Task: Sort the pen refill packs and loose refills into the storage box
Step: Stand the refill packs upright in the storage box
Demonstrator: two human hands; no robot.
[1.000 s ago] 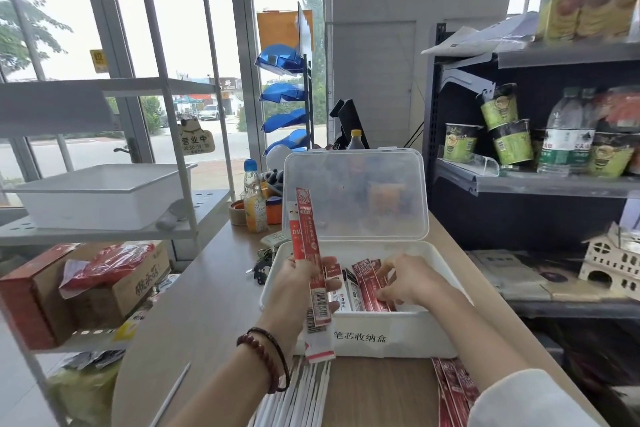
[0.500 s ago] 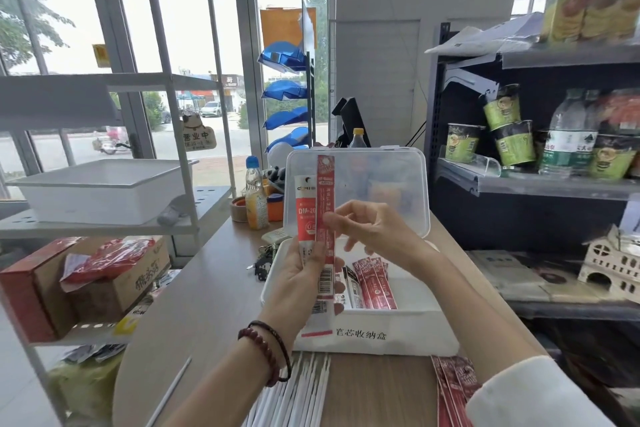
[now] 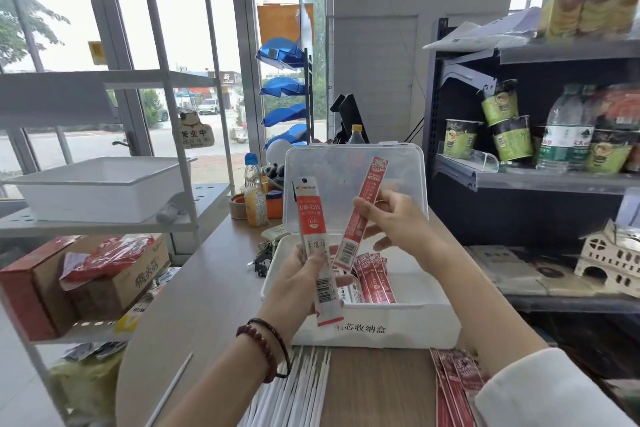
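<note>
The white storage box (image 3: 377,333) stands open on the wooden counter, its clear lid (image 3: 353,170) upright, with several red refill packs (image 3: 375,279) lying inside. My left hand (image 3: 298,282) grips a red-and-white refill pack (image 3: 311,218) upright above the box's left side. My right hand (image 3: 398,222) pinches a slimmer dark-red refill pack (image 3: 363,211), tilted, beside the first pack. Loose white refills (image 3: 304,385) lie in a row in front of the box. More red packs (image 3: 453,388) lie at the front right, partly under my sleeve.
A single white refill (image 3: 169,388) lies apart at the counter's left edge. Keys (image 3: 265,258), a drink bottle (image 3: 254,191) and tape sit left of and behind the box. Wire shelving with a white tub (image 3: 100,187) stands left; a dark goods shelf stands right.
My right hand left the box, took the dark-red pack out of my left hand's pair and tilted it to the right. My left hand keeps the red-and-white pack.
</note>
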